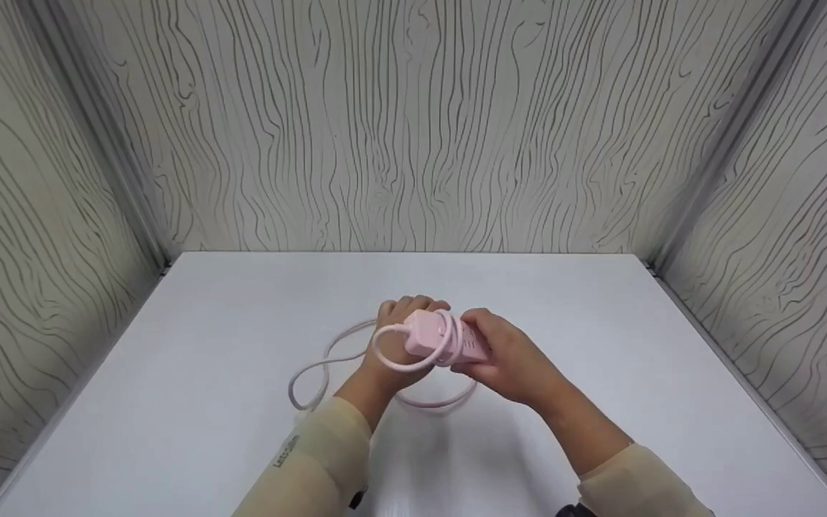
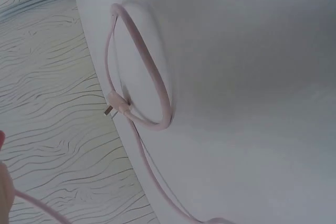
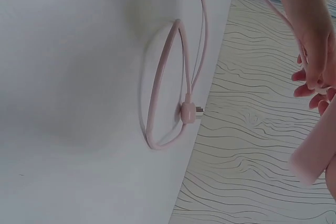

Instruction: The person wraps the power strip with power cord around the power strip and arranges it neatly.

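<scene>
In the head view my right hand (image 1: 512, 359) grips the right end of a pink power strip (image 1: 424, 332), held over the white table. Its cord (image 1: 449, 337) is wound around the middle of the strip. My left hand (image 1: 395, 350) is behind the strip's left end, partly covered by a cord loop. From the right wrist view, the left hand (image 3: 313, 45) pinches the cord near the strip, thumb against curled fingers. The cord's plug (image 3: 188, 113) lies on the table inside a loose loop, and the left wrist view shows that plug (image 2: 117, 101) with its metal prongs.
Loose cord (image 1: 298, 402) curves across the white table (image 1: 241, 309) left of and below the hands. Wood-grain panels (image 1: 406, 129) enclose the table at the back and both sides.
</scene>
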Motion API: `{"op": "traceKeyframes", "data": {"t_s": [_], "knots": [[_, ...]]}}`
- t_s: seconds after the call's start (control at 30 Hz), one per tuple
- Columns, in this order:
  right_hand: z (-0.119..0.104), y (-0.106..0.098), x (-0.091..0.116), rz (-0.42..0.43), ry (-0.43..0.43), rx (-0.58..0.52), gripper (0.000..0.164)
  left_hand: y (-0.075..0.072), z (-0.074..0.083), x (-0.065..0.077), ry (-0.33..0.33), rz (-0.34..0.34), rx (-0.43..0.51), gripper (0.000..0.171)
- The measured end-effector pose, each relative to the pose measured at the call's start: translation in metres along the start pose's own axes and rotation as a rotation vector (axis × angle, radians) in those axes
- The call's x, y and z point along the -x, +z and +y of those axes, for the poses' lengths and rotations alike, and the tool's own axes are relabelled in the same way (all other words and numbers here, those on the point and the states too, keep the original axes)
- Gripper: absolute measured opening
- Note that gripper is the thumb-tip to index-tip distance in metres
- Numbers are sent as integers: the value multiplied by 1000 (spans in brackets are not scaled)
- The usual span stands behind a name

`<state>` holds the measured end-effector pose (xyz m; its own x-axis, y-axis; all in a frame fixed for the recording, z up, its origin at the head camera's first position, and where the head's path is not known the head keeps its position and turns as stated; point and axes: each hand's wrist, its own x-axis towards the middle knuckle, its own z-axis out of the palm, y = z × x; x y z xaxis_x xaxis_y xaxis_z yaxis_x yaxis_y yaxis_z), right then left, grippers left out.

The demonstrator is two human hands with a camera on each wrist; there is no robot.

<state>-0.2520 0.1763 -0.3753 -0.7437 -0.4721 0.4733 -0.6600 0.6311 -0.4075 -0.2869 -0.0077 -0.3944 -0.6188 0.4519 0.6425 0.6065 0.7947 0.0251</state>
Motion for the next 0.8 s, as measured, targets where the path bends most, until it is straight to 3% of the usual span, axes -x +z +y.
{"op": "traceKeyframes", "data": {"t_s": [0.1, 0.2, 0.3, 0.47, 0.63, 0.8], "knots": [[-3, 4, -2, 39, 34, 80, 54, -1, 6, 1, 14, 27, -83, 33], [-4, 7, -3, 94, 62, 165, 55, 3, 9, 0, 7, -64, -175, 29], [-5, 10, -2, 140, 96, 221, 55, 14, 7, -1, -43, -104, -93, 23], [-6, 13, -4, 197, 147, 239, 53, 30, 6, 3, -128, -38, 174, 30], [-7, 15, -5, 231, 199, 229, 50, 32, 8, 7, -137, -78, 185, 32], [-5, 18, -3, 241, 225, 229, 53, 31, 8, 12, -141, -123, 63, 25]]}}
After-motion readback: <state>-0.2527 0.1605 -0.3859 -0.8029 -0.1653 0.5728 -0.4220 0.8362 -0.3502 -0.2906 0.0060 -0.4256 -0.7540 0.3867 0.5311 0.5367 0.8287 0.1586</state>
